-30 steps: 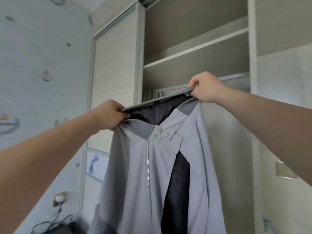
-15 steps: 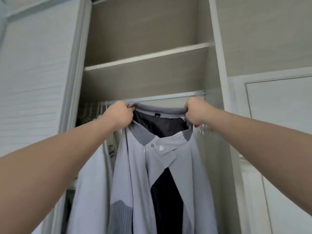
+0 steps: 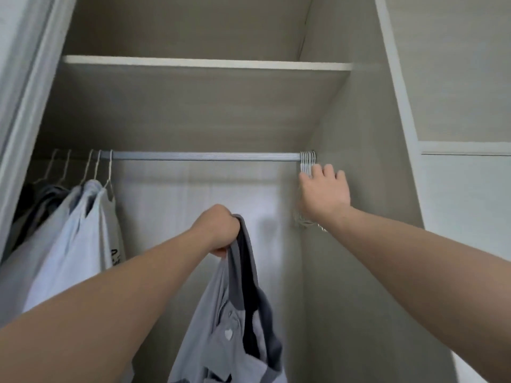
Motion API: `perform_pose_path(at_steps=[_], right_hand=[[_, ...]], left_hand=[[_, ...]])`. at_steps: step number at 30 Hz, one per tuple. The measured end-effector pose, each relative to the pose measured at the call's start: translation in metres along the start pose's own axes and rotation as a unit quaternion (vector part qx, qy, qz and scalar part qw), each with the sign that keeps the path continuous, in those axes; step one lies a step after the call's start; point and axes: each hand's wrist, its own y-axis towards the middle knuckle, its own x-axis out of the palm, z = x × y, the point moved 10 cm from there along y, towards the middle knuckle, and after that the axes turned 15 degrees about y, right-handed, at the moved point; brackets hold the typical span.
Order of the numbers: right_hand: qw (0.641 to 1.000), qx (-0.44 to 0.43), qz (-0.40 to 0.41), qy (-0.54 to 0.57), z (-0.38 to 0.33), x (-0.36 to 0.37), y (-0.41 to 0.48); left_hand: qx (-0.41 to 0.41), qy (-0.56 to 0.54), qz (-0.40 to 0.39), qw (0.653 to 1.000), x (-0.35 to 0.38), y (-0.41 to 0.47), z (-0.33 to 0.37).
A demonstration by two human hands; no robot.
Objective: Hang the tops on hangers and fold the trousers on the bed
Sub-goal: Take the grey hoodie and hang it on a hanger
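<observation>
From the head camera, looking up into the open wardrobe: the left hand was a tight fist around the collar of a grey jacket with a dark lining. The jacket hung limp from that hand, below the rail and about midway along it, on no hanger.

The right hand was raised to the bunch of empty hangers crowded at the right end of the rail, against the side wall. Its fingertips were up against their wires, its back towards me; I could not tell whether the fingers had closed on one.

At the left end of the rail, pale hung tops were on white hangers. A shelf crossed above.
</observation>
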Motion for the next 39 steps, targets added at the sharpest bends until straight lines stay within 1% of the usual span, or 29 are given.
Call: perform_pose_path(at_steps=[2,4,8,12,16,18,21,23,27,30,32,36,39], right_hand=[[0.999,0.024,-0.018,-0.034,0.004,0.014,0.011],[0.998,0.027,-0.029,-0.052,0.005,0.028,0.018],[0.998,0.029,-0.020,-0.051,0.014,0.034,0.026],[0.998,0.061,-0.005,0.005,0.028,0.020,0.037],[0.992,0.087,0.043,0.080,0.035,0.000,0.048],[0.982,0.109,0.067,0.135,0.040,-0.010,0.047],[0.948,0.173,0.082,0.255,0.052,-0.028,0.033],[0.924,0.192,0.084,0.321,0.056,-0.044,0.016],[0.875,0.170,0.118,0.437,0.071,-0.086,-0.041],[0.827,0.143,0.140,0.525,0.088,-0.120,-0.105],[0.805,0.126,0.148,0.560,0.100,-0.145,-0.153],[0.723,0.133,0.132,0.664,0.135,-0.182,-0.253],[0.674,0.174,0.111,0.709,0.174,-0.195,-0.321]], left_hand=[[0.003,-0.018,-0.002,1.000,0.004,0.009,-0.009],[0.002,-0.034,-0.004,0.999,0.008,0.015,-0.019],[0.002,-0.057,-0.008,0.998,0.015,0.019,-0.033],[0.014,-0.063,-0.008,0.998,0.019,0.018,-0.033],[0.027,-0.066,0.000,0.997,0.022,0.019,-0.029],[0.036,-0.069,0.013,0.997,0.022,0.019,-0.027],[0.059,-0.025,0.071,0.995,0.014,0.011,-0.017],[0.073,0.005,0.107,0.992,0.008,-0.002,-0.004],[0.088,0.007,0.130,0.988,-0.001,-0.036,0.026],[0.096,0.019,0.147,0.984,-0.008,-0.071,0.052],[0.095,0.023,0.157,0.983,-0.011,-0.098,0.070],[0.086,0.038,0.182,0.979,-0.012,-0.161,0.100],[0.084,0.057,0.187,0.977,-0.004,-0.213,0.118]])
